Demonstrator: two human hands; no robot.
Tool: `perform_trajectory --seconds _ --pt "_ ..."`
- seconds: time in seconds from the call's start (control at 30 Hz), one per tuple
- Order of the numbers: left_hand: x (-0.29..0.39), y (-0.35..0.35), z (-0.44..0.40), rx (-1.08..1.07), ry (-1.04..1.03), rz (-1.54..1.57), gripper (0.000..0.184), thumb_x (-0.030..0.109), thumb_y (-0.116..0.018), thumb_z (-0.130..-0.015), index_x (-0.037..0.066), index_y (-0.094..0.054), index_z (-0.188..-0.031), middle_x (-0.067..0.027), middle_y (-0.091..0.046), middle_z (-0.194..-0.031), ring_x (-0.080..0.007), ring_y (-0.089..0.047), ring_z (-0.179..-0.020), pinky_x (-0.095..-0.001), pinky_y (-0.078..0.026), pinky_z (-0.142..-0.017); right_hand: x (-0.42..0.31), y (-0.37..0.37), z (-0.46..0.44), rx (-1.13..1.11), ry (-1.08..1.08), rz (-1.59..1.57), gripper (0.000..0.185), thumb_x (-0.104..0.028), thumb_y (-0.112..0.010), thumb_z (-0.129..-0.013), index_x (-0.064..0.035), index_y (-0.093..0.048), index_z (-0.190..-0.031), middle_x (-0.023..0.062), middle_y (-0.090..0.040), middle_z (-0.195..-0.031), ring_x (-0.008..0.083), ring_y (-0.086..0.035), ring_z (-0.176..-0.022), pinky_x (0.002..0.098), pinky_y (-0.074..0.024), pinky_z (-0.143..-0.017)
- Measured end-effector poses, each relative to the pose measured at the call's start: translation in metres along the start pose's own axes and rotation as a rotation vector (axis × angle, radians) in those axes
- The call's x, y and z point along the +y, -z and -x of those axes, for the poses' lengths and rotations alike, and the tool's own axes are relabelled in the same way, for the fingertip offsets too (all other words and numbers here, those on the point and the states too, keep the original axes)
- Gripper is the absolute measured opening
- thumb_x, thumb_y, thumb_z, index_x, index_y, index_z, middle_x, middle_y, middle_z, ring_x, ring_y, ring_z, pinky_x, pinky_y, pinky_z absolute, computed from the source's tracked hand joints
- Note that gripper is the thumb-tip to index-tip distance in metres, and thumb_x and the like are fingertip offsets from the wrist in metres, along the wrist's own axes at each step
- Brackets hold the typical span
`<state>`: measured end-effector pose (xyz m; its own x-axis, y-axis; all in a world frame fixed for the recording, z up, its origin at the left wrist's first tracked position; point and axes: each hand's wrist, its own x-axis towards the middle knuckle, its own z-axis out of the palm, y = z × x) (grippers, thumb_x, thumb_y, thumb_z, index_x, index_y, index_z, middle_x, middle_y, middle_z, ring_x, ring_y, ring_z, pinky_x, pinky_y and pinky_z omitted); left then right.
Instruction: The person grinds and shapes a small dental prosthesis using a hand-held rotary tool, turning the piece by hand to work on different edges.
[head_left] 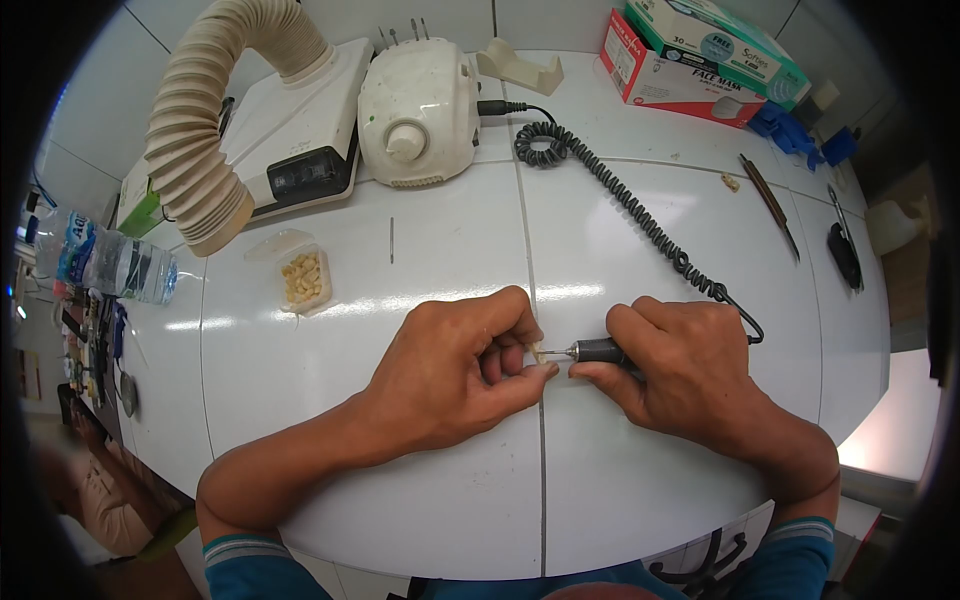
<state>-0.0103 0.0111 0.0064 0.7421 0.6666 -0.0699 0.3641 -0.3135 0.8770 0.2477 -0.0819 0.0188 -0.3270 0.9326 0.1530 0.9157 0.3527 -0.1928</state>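
Note:
My left hand (450, 370) pinches a small cream-coloured, tooth-like piece (541, 352) between thumb and forefinger above the white table. Wrapped in the fingers of my right hand (690, 365) is a dark rotary handpiece (598, 351), held level. Its thin metal bur points left and meets the piece, or comes very close to it. A coiled black cord (640, 213) runs from the handpiece's back end to a white control unit (420, 120) with a round knob. Left of my hands, a small open plastic box (327, 292) holds several cream tooth-like pieces.
A loose bur (392, 240) lies near the box. A ribbed suction hose (190, 150) arches over at the left, by a water bottle (105, 258). Face mask boxes (690, 75), a carving tool (770, 205) and a black-handled knife (845, 250) are at the right. Another person sits at far left.

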Motion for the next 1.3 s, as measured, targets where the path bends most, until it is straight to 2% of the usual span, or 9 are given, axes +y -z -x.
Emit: perform_trajectory --seconds 0.23,0.33,0.73,1.3 --pt "0.0008 0.0 0.0 0.0 -0.002 -0.004 0.027 0.017 -0.089 -0.095 0.002 -0.068 -0.104 -0.005 -0.07 -0.076 -0.015 -0.069 -0.065 -0.0319 -0.056 -0.061 -0.0002 0.0016 -0.0005 -0.024 -0.002 0.014 0.053 -0.055 -0.087 -0.099 -0.0099 -0.064 -0.082 0.0037 -0.06 -0.066 0.0215 -0.059 -0.049 0.0388 -0.0427 -0.047" --pt "0.0 0.0 -0.0003 0.01 0.005 -0.01 0.028 0.017 -0.093 -0.095 0.001 -0.072 -0.104 -0.0002 -0.069 -0.079 -0.0062 -0.063 -0.07 -0.0247 -0.051 -0.062 -0.0003 0.0045 -0.0016 -0.035 0.0 0.022 0.053 -0.056 -0.084 -0.101 -0.0106 -0.066 -0.082 0.0036 -0.064 -0.067 0.0211 -0.064 -0.05 0.0378 -0.0453 -0.046" --pt "-0.0049 -0.0015 0.0004 0.059 -0.113 -0.036 0.027 0.01 -0.092 -0.095 0.003 -0.074 -0.113 -0.0033 -0.077 -0.088 -0.0081 -0.067 -0.072 -0.0262 -0.048 -0.059 0.0021 0.0056 -0.0021 -0.042 -0.054 -0.026 0.052 -0.054 -0.084 -0.102 -0.0093 -0.065 -0.083 0.0044 -0.065 -0.067 0.0226 -0.062 -0.049 0.04 -0.0431 -0.045" --pt "-0.0031 -0.0001 0.0011 0.066 -0.113 -0.044 0.028 0.006 -0.088 -0.095 0.003 -0.076 -0.119 -0.0026 -0.075 -0.09 -0.005 -0.063 -0.068 -0.024 -0.042 -0.055 0.0039 0.0055 -0.0005 -0.032 -0.037 -0.032 0.054 -0.056 -0.083 -0.103 -0.0093 -0.066 -0.082 0.0047 -0.065 -0.066 0.0228 -0.062 -0.048 0.0396 -0.043 -0.045"
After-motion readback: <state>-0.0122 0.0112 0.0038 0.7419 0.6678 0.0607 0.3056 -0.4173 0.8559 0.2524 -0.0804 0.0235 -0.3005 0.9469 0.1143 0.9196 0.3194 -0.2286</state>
